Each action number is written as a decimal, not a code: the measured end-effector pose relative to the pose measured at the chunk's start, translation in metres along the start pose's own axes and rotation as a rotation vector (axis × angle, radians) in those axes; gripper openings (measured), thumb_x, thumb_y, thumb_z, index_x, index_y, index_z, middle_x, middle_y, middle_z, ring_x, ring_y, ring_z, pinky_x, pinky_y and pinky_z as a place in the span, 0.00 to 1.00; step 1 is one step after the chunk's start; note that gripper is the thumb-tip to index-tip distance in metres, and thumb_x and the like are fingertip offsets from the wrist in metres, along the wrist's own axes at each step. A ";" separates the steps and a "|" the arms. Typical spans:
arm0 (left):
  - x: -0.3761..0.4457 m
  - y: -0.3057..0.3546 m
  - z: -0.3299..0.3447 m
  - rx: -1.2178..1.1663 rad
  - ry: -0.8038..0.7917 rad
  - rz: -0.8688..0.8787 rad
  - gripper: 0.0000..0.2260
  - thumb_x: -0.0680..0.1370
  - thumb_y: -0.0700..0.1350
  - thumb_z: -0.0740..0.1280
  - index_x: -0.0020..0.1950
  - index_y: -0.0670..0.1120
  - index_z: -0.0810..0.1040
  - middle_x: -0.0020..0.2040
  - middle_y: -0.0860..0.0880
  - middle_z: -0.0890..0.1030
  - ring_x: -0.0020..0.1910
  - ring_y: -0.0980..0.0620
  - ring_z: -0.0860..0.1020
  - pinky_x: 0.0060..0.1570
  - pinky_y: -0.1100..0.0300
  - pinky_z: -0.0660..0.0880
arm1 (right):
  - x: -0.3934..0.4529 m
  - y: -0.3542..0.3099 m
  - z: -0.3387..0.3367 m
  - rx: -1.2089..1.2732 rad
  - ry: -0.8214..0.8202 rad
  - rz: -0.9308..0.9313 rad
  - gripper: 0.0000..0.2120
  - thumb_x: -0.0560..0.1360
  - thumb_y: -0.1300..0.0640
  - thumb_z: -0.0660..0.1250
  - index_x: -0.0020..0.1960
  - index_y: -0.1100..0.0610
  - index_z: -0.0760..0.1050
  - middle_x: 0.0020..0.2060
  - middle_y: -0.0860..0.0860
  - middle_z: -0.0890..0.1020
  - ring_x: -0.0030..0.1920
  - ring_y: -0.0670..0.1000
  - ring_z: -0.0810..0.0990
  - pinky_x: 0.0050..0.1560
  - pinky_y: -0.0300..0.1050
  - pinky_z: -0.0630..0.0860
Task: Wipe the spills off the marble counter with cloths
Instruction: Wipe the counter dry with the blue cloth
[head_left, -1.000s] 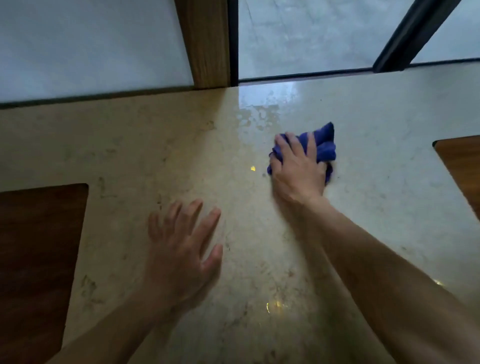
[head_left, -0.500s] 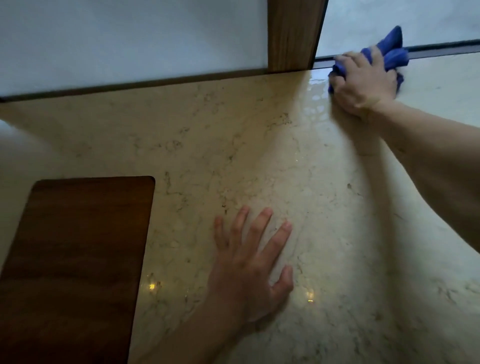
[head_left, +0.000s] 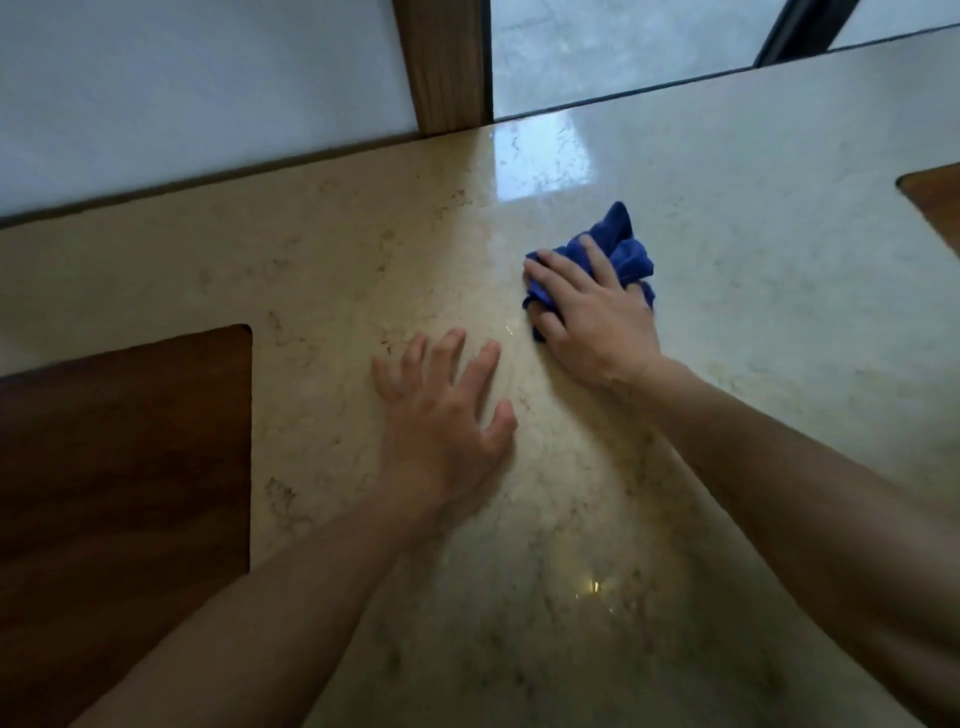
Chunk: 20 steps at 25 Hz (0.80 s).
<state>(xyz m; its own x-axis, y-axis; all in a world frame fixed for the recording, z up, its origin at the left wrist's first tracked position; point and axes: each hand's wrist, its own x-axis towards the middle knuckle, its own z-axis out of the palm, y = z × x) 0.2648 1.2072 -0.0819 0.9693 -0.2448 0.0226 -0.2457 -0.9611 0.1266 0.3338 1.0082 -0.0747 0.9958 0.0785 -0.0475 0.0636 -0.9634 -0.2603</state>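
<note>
A crumpled blue cloth (head_left: 626, 249) lies on the beige marble counter (head_left: 753, 291), right of the middle. My right hand (head_left: 587, 312) presses down on the cloth with fingers spread over it, gripping it against the stone. Just left of it my left hand (head_left: 441, 405) rests flat on the counter with fingers apart and nothing in it. A thin wet streak (head_left: 506, 327) glints between the two hands. The marble near the back edge shines with reflected window light.
A dark wooden inset panel (head_left: 119, 467) fills the counter's left side, and another wooden panel (head_left: 935, 202) shows at the right edge. A wooden post (head_left: 441, 62) and a window pane (head_left: 623, 47) stand behind the counter's back edge.
My right hand has drawn the blue cloth back from the counter's far edge by the window toward the middle, close to my left hand. The left hand stays flat on the marble.
</note>
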 end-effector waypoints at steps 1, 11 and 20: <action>0.001 -0.001 0.002 0.008 0.006 0.009 0.29 0.74 0.64 0.54 0.74 0.59 0.66 0.75 0.48 0.67 0.73 0.40 0.63 0.69 0.32 0.56 | -0.037 0.000 0.004 -0.009 0.019 0.030 0.26 0.81 0.42 0.51 0.79 0.40 0.54 0.79 0.37 0.55 0.80 0.48 0.43 0.69 0.65 0.62; 0.000 -0.004 0.005 -0.039 0.041 0.029 0.28 0.74 0.63 0.51 0.73 0.59 0.66 0.75 0.47 0.65 0.73 0.42 0.62 0.69 0.30 0.54 | -0.411 -0.023 0.023 -0.060 0.103 0.398 0.28 0.81 0.37 0.45 0.77 0.45 0.63 0.77 0.42 0.63 0.79 0.54 0.56 0.49 0.56 0.77; -0.002 -0.002 0.004 -0.033 0.010 0.020 0.29 0.74 0.63 0.50 0.74 0.58 0.65 0.77 0.48 0.64 0.75 0.42 0.60 0.70 0.30 0.53 | -0.410 -0.093 0.053 -0.031 0.005 0.458 0.28 0.82 0.40 0.40 0.74 0.49 0.66 0.75 0.47 0.66 0.76 0.59 0.60 0.37 0.60 0.79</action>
<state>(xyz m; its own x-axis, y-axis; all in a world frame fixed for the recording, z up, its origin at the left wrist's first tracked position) 0.2634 1.2091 -0.0858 0.9642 -0.2627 0.0352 -0.2650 -0.9511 0.1589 -0.0843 1.0798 -0.0824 0.9222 -0.3583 -0.1457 -0.3811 -0.9059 -0.1844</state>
